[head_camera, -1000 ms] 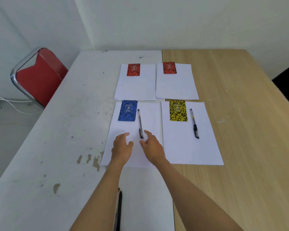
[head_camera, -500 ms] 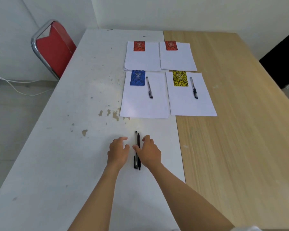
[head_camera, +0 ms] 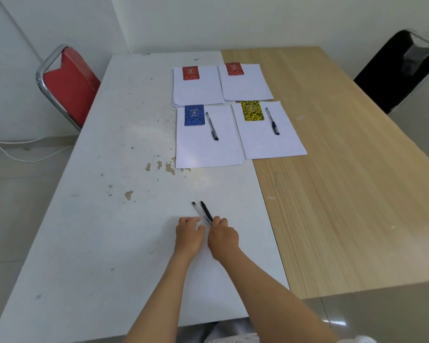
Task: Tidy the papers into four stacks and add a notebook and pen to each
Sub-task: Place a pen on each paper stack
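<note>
Four paper stacks lie in a two-by-two block. The far left stack (head_camera: 198,91) carries a red notebook (head_camera: 190,73), and the far right stack (head_camera: 248,87) carries another red notebook (head_camera: 234,69). On the near left stack (head_camera: 208,149) are a blue notebook (head_camera: 194,115) and a pen (head_camera: 212,126). A yellow notebook (head_camera: 252,111) and a pen (head_camera: 272,121) rest on the near right stack (head_camera: 273,142). Two loose black pens (head_camera: 203,211) lie side by side on the white table. My right hand (head_camera: 223,237) pinches their near ends. My left hand (head_camera: 188,235) rests beside them, fingers loosely curled and holding nothing.
A white table (head_camera: 97,219) with chipped paint abuts a wooden table (head_camera: 344,169) on the right. A red chair (head_camera: 70,85) stands at the left edge and a black chair (head_camera: 401,70) at the far right. A white cable (head_camera: 22,154) runs across the floor.
Both hands drew back from the near left stack to the two loose pens near the front. My right hand's fingers have closed on the pens' near ends, and the pens now slant left.
</note>
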